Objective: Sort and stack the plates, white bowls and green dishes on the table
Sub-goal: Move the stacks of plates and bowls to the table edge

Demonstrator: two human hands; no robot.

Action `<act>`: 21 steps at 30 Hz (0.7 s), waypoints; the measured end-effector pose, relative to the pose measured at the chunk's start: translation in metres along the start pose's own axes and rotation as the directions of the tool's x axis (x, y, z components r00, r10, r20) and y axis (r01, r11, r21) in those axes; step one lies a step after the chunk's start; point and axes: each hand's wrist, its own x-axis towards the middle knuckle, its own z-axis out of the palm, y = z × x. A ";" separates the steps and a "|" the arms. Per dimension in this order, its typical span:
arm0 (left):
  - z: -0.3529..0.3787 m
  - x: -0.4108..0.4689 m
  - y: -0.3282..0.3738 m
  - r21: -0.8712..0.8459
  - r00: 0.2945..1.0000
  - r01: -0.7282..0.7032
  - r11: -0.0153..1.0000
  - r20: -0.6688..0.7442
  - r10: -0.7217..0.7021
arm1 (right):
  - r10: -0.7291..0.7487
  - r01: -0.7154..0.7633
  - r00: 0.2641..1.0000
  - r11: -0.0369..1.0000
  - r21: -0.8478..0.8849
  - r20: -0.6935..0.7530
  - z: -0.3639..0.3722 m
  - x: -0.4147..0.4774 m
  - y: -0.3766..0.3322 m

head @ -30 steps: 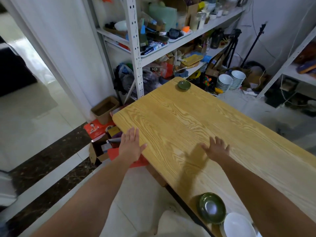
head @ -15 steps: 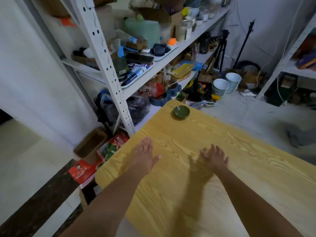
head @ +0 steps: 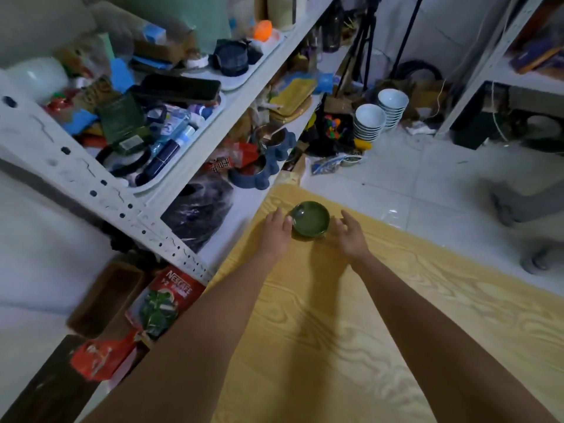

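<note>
Wooden table (head: 335,346), left hand (head: 276,232) and right hand (head: 351,236) now forward, spread, flanking green dish (head: 309,221).

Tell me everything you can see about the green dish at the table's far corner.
The green dish is small, round and shallow, dark green with a glossy glaze, likely ceramic. It sits upright and empty near the far corner of the wooden table. The left hand lies at its left rim, seemingly touching; the right hand is cupped just beside its right rim.
</note>
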 end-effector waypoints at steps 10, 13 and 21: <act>0.008 0.011 0.020 -0.680 0.925 0.373 0.631 0.222 -0.309 | 0.177 -0.180 0.983 0.922 0.344 0.039 0.014 0.002 -0.011; 0.008 -0.009 0.015 -0.701 0.903 0.425 0.572 0.282 -0.324 | 0.258 -0.269 0.962 0.867 0.420 0.083 0.006 -0.015 -0.015; 0.012 -0.109 0.023 -0.651 0.822 0.569 0.502 0.438 -0.363 | 0.397 -0.433 0.901 0.816 0.383 0.173 -0.025 -0.090 0.007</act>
